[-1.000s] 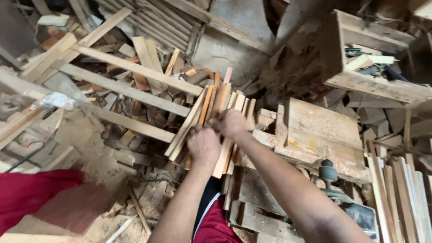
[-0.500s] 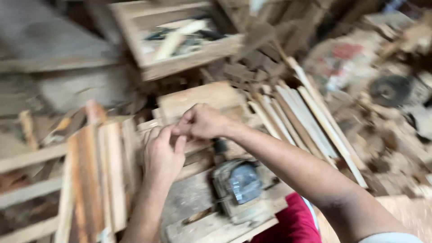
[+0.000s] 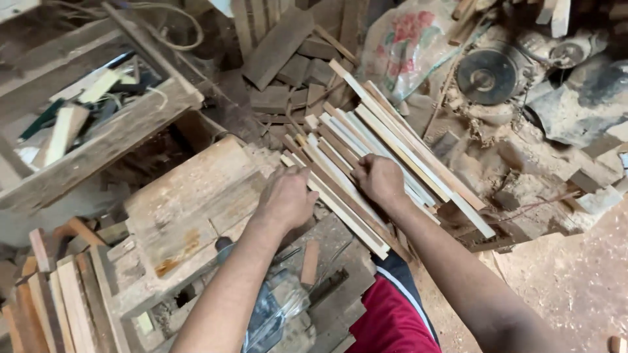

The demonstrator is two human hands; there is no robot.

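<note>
A fan of thin wooden slats (image 3: pixel 386 157) lies across the middle of the frame, running from upper centre down toward lower right. The strips are long and narrow, some pale and freshly cut, others reddish brown, laid side by side and partly overlapping on a heap of offcuts and sawdust.

Both hands rest on the near end of the bundle. The left hand (image 3: pixel 286 198) sits at the slats' left edge, knuckles up, fingers curled down over the strip ends; whether they pinch one strip or only press on them cannot be told, since the back of the hand covers them. The right hand (image 3: pixel 379 180) lies palm down on the middle of the bundle, fingers together and bent over the strips, their tips hidden too.

Both forearms rise from the bottom edge, the right one crossing a red garment (image 3: pixel 392 317). Left of the hands stands a worn wooden block (image 3: pixel 190 202); a wooden crate (image 3: pixel 98 140) of scraps fills the upper left. A dusty round machine (image 3: pixel 485 76) sits upper right. A power tool (image 3: pixel 275 314) near the bottom is half covered by the left arm.
</note>
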